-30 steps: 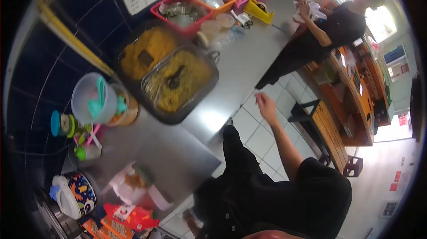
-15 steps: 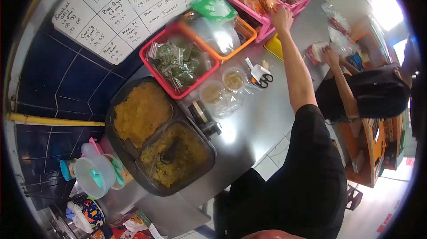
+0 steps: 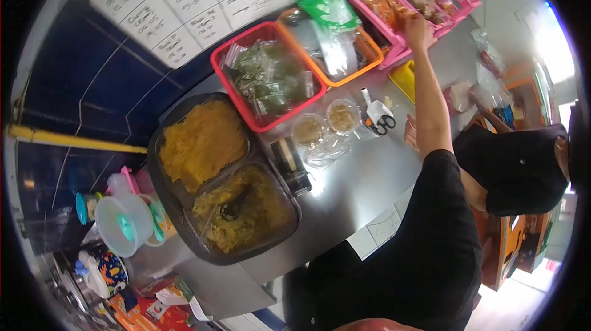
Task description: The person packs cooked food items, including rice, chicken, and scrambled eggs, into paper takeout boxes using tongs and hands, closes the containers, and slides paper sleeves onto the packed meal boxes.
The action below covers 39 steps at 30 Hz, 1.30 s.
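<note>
Fingers of the right hand (image 3: 420, 33) reach into orange packets (image 3: 374, 0) in a pink basket (image 3: 399, 56) along the bench's (image 3: 363, 177) wall-side edge; whether they grip one, I cannot tell. Slick wrappers could slip or drag neighbours out, and a lowered forearm (image 3: 433, 100) could nudge the yellow holder (image 3: 402, 80)

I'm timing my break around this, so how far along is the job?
Probably partway. Done: the green packets are bagged, and food lies in both compartments of the black pan. In hand: the right hand is at the orange packets; its grip is unclear. Left, perhaps: lifting one out and serving the pan's food.
</note>
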Each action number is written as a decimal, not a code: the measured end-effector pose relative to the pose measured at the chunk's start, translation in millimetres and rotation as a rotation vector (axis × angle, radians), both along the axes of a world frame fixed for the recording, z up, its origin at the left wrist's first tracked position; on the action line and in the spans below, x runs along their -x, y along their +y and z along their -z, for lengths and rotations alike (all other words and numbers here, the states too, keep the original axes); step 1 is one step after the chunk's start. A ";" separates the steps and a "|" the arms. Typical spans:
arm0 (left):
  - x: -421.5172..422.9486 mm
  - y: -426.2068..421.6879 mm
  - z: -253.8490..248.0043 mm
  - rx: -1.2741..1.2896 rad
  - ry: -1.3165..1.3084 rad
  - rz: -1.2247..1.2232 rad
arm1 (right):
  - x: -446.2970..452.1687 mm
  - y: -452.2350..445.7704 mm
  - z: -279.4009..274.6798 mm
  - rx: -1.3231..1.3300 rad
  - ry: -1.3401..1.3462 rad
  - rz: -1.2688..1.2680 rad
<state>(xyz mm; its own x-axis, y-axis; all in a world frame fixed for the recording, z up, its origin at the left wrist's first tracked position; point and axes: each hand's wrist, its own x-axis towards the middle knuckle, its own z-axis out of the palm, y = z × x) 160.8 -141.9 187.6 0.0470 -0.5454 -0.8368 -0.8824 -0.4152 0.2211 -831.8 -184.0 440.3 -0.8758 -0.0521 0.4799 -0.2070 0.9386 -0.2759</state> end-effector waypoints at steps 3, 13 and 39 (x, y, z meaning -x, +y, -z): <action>-35.8 29.1 -6.1 -0.025 -0.050 -0.057 | 19.1 5.9 17.5 0.123 0.125 -0.061; -204.8 230.8 -57.6 0.138 -0.243 -0.210 | -86.7 -9.4 -46.0 0.396 0.187 -0.471; -393.0 -12.5 -93.9 0.872 0.153 -0.880 | -1087.6 -183.9 -74.0 0.562 -0.801 -1.453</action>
